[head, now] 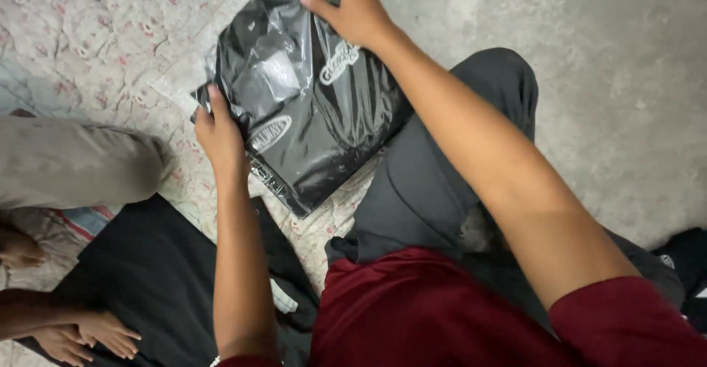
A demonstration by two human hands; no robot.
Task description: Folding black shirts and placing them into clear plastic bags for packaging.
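Both arms reach forward: the left hand (218,133) pinches the near-left edge of a clear-bagged black garment (309,94), while the right hand (352,8) presses flat, fingers spread, on its far edge.

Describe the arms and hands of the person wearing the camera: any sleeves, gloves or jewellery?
Both forearms are bare, with dark red sleeves ending near the elbow. The left hand and the right hand wear no gloves, and no rings show from this angle. At the bottom edge, by the left arm, a small pale beaded band peeks into view; too little shows to tell more.
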